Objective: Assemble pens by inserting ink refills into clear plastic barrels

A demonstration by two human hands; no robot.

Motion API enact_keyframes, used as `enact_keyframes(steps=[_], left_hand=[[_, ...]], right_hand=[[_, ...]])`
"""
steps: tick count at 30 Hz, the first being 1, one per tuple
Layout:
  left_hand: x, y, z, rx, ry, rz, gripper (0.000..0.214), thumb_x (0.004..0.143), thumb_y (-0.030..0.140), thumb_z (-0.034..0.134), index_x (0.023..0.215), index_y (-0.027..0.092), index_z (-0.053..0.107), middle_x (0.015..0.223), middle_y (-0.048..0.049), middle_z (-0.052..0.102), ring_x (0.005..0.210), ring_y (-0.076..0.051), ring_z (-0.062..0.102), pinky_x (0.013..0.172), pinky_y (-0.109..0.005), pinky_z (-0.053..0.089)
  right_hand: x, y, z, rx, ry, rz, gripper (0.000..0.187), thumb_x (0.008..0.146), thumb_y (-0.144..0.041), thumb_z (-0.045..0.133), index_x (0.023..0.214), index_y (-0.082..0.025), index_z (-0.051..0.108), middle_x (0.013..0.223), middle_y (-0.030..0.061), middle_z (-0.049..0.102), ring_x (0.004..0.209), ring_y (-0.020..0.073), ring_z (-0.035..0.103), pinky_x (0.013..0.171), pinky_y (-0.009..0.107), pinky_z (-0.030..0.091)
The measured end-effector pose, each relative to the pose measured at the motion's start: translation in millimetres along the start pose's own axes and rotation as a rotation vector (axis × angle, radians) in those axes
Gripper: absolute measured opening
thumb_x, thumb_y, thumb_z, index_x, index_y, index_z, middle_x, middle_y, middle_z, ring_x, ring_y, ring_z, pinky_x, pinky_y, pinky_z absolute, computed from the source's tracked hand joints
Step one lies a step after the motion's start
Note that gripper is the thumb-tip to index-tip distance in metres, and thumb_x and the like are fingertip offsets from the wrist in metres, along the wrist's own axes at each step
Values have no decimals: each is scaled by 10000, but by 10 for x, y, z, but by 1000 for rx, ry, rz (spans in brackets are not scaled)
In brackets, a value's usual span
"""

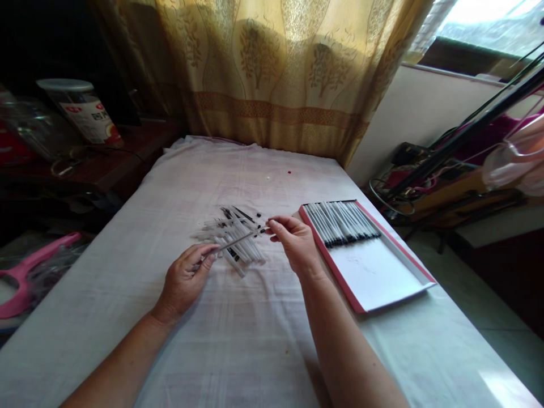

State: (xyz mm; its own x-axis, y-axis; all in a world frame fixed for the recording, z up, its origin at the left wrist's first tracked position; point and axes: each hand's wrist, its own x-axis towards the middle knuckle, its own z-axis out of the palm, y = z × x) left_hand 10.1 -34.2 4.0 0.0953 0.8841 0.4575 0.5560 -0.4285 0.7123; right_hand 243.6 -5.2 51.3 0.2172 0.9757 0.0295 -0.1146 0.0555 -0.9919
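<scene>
My left hand [187, 277] is closed round the near end of a slim grey pen [238, 242], which slants up to the right. At its far end, the thumb and fingers of my right hand [295, 241] are pinched together; what sits between them is too small to make out. Beneath the pen lies a loose heap of whitish pen tubes [246, 252], some with dark parts, pointing different ways. A small black piece [259, 215] rests just beyond the heap.
Right of my hands, a shallow box lid with red edges [340, 283] holds a row of black-tipped pens [344, 224]. A tiny red piece [289, 171] lies farther back on the white cloth [238, 351]. A lidded jar [87, 113] stands at the left, and a curtain [272, 73] hangs behind.
</scene>
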Motion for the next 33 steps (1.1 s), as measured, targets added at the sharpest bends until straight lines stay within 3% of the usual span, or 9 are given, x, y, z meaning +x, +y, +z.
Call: enact_keyframes(steps=[3,5,8,12,15,19,23,27,33], left_hand=[[-3,10,4,18,-24,34,269,909,381,540,1000,212,729,976,-65,743,941,-208,704,865,-320,568],[-15,3,15,26,-54,45,265,910,381,541,994,218,732,958,-59,749,920,-206,708,860,-319,569],[-35,-17,39,15,-66,54,261,909,369,539,990,215,734,954,-60,755,914,-206,711,861,-321,570],[-41,-38,58,-10,-35,11,272,903,381,541,988,210,734,951,-62,756,910,-206,715,831,-309,579],[-38,-42,56,-17,-35,-27,283,896,393,544,985,206,737,947,-60,756,903,-203,716,822,-301,579],[-39,-38,50,-13,-41,-45,285,887,397,550,984,208,740,950,-60,758,905,-208,716,819,-301,578],[-41,-40,48,-1,-37,-31,286,892,396,549,991,208,741,946,-59,758,896,-211,719,797,-299,582],[-43,-45,45,14,-35,-12,285,897,397,551,996,209,741,958,-58,757,912,-211,718,818,-303,579],[-48,-72,50,20,-30,7,285,900,394,549,1007,210,738,971,-59,757,926,-213,716,850,-318,574]], right_hand=[[-49,5,31,-110,-246,55,281,703,-456,743,794,-192,769,769,45,751,690,155,681,555,232,524],[-36,33,0,-140,-340,62,324,758,-489,693,889,-205,776,871,60,769,733,165,700,573,239,530],[59,151,-122,-227,-217,-3,355,841,-460,606,1050,-208,743,984,82,763,799,190,718,642,287,553],[190,387,-301,-691,75,-225,272,871,-244,545,1053,-203,743,1060,96,737,971,233,688,876,367,526],[208,509,-339,-1042,57,-275,342,856,-144,531,1125,-208,732,1164,106,698,1073,256,638,957,380,478],[187,550,-299,-1236,-36,-292,290,869,-160,572,1097,-220,740,1184,107,689,1121,275,591,987,402,443],[173,536,-303,-1188,-7,-287,167,863,-205,592,931,-204,745,1062,109,717,1046,269,617,950,391,458],[162,514,-328,-887,33,-227,137,829,-238,595,880,-207,718,883,65,734,828,219,664,814,347,501],[144,387,-290,-293,-204,-101,179,723,-344,704,827,-198,715,799,29,728,738,173,651,716,304,507]])
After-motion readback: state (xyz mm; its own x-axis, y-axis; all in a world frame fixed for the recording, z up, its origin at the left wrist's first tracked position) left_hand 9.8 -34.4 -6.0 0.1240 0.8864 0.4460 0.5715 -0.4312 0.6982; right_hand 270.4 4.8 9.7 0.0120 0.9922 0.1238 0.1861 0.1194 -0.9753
